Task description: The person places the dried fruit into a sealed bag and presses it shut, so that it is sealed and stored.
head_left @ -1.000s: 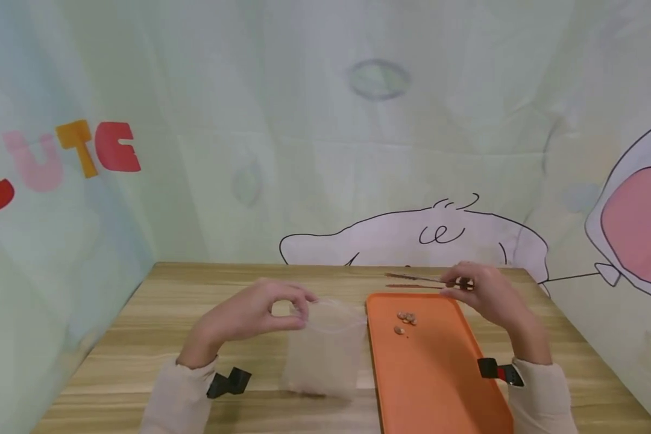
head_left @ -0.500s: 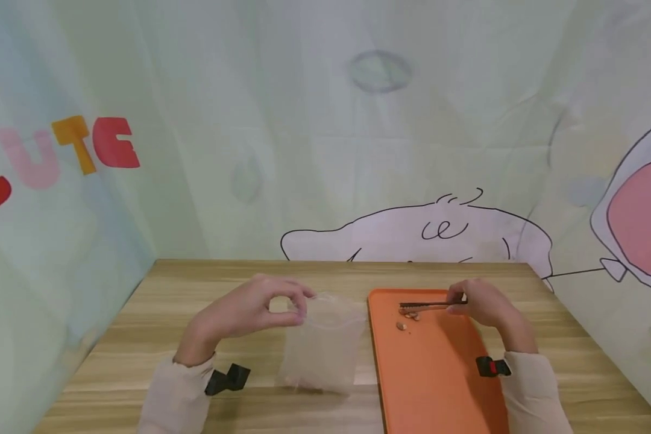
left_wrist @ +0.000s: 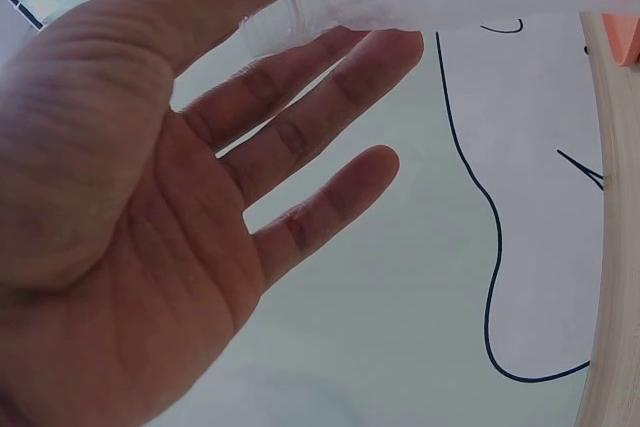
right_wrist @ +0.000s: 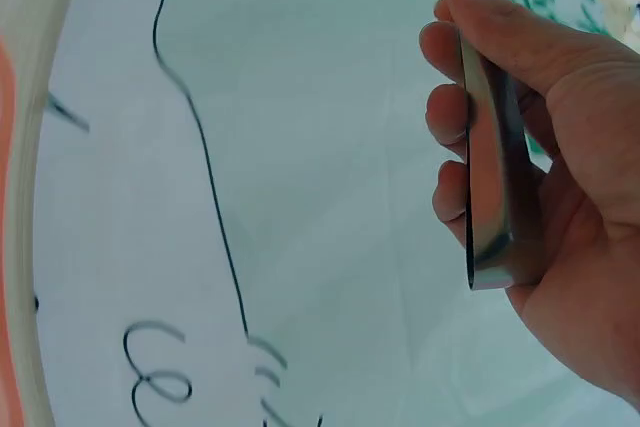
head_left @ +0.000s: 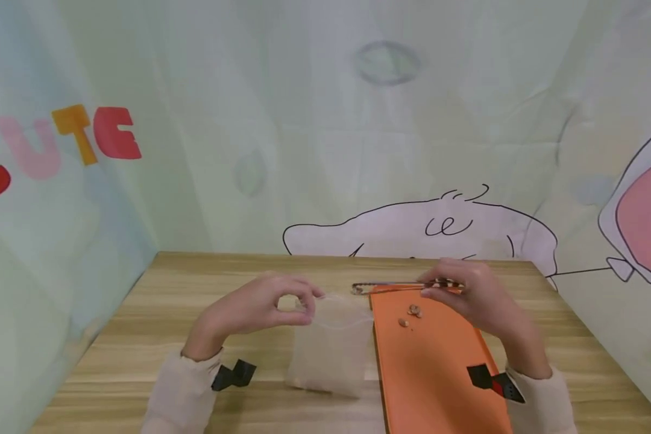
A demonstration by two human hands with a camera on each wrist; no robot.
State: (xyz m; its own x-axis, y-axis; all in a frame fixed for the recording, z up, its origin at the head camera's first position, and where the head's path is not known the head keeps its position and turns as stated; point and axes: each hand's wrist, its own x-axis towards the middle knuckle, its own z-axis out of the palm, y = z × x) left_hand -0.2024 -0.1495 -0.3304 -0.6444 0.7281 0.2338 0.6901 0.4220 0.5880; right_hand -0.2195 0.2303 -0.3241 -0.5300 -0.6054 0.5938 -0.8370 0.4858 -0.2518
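My left hand pinches the top edge of a clear zip bag between thumb and index finger. In the left wrist view the other fingers of that hand are spread beside the bag's plastic. Metal tongs lie in my right hand, thumb and fingers curled round them, as the right wrist view shows with the tongs' bent end at the palm. A small brown piece, perhaps a nut, sits between the tong tips, above and behind the bag's mouth. Several similar brown pieces lie on the orange tray.
The tray stands right of the bag on a wood-grain table. A printed cloth backdrop hangs behind the table and at both sides. Black bands are worn on both wrists.
My right hand lowered the tongs to the pieces on the tray, then lifted one and carried it left toward the bag. My left hand keeps its pinch on the bag.
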